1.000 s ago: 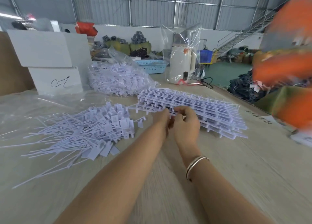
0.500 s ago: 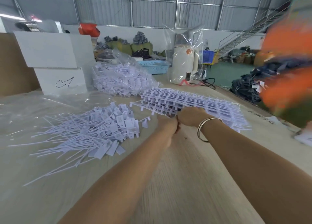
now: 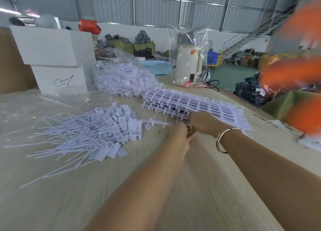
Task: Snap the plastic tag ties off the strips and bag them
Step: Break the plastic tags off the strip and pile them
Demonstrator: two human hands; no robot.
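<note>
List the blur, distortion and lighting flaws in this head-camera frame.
Head view: the orange shape at the right edge is smeared by motion blur; the tabletop near the forearms shows streaking; the left hand and right hand are soft at the stacked tie strips; wide-angle bending curves the wall panels; lighting is even and diffuse, with glare on the clear plastic bag.

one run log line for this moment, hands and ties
left hand: at near edge of strip stack, grip unclear | right hand: same edge, grip unclear | loose ties: piled left on table | bagged ties: behind pile
</note>
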